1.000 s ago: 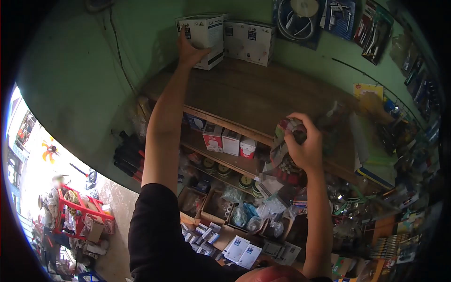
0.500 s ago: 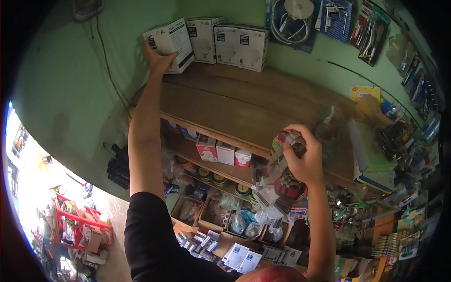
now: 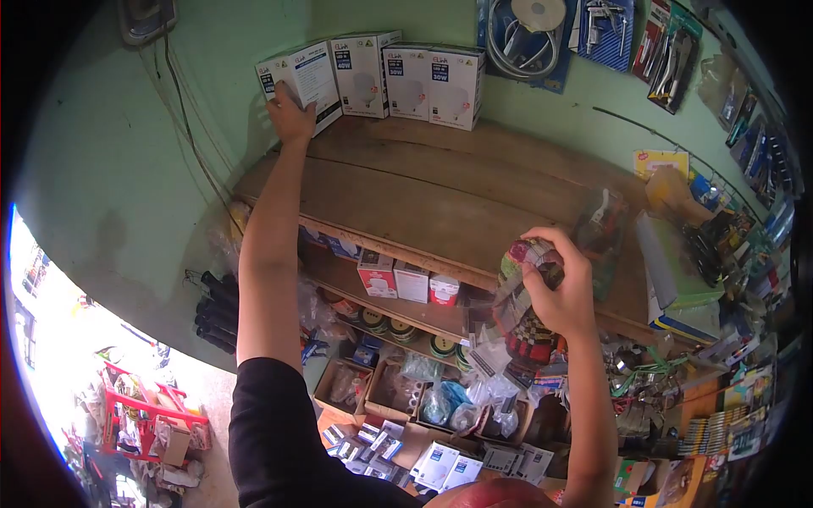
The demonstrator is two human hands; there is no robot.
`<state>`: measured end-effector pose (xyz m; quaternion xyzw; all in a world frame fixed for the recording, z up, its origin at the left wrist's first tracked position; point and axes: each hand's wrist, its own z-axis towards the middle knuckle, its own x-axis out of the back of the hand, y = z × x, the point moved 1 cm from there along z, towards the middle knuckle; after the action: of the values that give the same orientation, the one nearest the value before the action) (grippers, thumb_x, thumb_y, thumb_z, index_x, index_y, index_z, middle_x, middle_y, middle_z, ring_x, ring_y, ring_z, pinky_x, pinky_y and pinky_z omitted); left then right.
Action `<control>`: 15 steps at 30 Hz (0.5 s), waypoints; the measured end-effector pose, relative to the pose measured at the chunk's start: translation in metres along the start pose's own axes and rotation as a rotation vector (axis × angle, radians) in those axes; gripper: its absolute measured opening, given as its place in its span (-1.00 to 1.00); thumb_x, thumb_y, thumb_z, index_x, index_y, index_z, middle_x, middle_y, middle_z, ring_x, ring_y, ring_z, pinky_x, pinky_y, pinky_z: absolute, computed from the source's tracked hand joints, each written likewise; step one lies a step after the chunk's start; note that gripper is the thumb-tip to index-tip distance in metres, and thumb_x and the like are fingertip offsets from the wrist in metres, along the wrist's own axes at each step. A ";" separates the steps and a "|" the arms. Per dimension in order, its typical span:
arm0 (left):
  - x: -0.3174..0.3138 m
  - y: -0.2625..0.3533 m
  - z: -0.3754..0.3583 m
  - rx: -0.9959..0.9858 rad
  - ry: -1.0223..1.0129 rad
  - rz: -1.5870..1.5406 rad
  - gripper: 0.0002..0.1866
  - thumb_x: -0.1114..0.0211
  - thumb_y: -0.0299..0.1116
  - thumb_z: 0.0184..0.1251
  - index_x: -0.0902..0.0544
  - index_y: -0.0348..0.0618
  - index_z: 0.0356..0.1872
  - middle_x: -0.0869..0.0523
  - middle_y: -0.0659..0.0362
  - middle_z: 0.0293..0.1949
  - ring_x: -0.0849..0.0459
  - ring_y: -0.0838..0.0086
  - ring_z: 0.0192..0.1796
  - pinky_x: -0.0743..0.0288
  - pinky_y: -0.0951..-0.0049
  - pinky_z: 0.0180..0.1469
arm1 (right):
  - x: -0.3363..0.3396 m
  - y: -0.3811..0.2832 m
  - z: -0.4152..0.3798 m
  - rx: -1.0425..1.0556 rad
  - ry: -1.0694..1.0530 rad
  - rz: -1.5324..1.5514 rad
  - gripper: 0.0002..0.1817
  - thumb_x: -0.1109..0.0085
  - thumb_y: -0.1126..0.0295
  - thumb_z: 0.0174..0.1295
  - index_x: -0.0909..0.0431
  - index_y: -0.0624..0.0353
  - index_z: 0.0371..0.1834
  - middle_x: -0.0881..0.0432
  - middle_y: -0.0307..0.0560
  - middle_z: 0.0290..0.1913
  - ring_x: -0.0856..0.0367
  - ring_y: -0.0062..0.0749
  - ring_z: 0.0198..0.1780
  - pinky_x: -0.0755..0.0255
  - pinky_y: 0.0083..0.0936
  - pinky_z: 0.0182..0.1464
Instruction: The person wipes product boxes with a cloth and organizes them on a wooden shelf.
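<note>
My left hand (image 3: 292, 117) is at the leftmost white bulb box (image 3: 315, 78), its thumb and fingers against the lower front and side. This box stands angled at the back left corner of the wooden shelf top (image 3: 406, 182). Beside it stand a 40W box (image 3: 362, 80) and two 30W boxes (image 3: 452, 91), upright against the green wall. My right hand (image 3: 561, 288) grips a bunched checked cloth (image 3: 529, 326) in red, green and grey, which hangs at the shelf's front edge.
Small bulb boxes (image 3: 412, 284) and tape rolls sit on lower shelves. Below are cartons of bagged goods (image 3: 394, 389). A green-and-white box (image 3: 677, 262) lies at the right. Packaged tools (image 3: 673, 59) hang on the wall. A red rack (image 3: 144, 406) stands lower left.
The leftmost box has moved slightly lower and left, its front turned more to view. My left hand now sits nearer its bottom. My right hand still grips the cloth.
</note>
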<state>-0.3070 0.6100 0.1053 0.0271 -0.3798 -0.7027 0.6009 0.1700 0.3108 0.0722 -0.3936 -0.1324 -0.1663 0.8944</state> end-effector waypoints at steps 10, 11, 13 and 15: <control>0.031 0.048 -0.038 -0.041 0.256 0.140 0.09 -0.72 -0.28 0.05 -0.22 0.06 0.61 -0.44 -0.23 0.36 -0.55 -0.12 0.33 -0.56 0.10 0.28 | -0.002 0.003 0.003 0.010 -0.001 0.006 -0.66 -0.25 0.54 0.09 -0.63 0.27 -0.01 -0.73 -0.05 -0.28 -0.72 -0.43 -0.23 -0.55 -0.49 -0.05; 0.051 0.055 -0.052 -0.040 0.235 0.164 0.09 -0.72 -0.28 0.05 -0.22 0.06 0.61 -0.44 -0.23 0.36 -0.55 -0.12 0.33 -0.56 0.10 0.28 | -0.002 0.003 0.002 0.030 0.008 -0.012 -0.66 -0.26 0.54 0.10 -0.63 0.27 0.00 -0.73 -0.04 -0.28 -0.73 -0.41 -0.22 -0.55 -0.49 -0.04; 0.096 0.085 -0.083 -0.486 0.159 -0.437 -0.40 -0.60 -0.35 0.22 -0.62 -0.05 0.31 -0.72 -0.06 0.05 -0.69 0.07 0.09 -0.57 0.17 0.09 | -0.003 0.004 -0.001 0.018 0.027 -0.023 -0.65 -0.27 0.53 0.11 -0.63 0.27 0.01 -0.74 -0.02 -0.28 -0.74 -0.40 -0.21 -0.56 -0.48 -0.02; 0.173 0.128 -0.159 -0.426 0.031 -0.702 -0.73 -0.53 -0.42 0.26 -0.78 -0.20 -0.03 -0.80 0.08 -0.33 -0.71 0.23 -0.21 -0.53 0.32 -0.02 | -0.002 0.006 -0.001 -0.013 0.008 0.001 -0.65 -0.29 0.48 0.14 -0.63 0.28 0.03 -0.75 0.00 -0.26 -0.76 -0.36 -0.18 -0.57 -0.47 0.00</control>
<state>-0.1709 0.3824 0.1370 0.0404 -0.1843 -0.9276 0.3225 0.1711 0.3146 0.0668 -0.3990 -0.1277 -0.1684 0.8922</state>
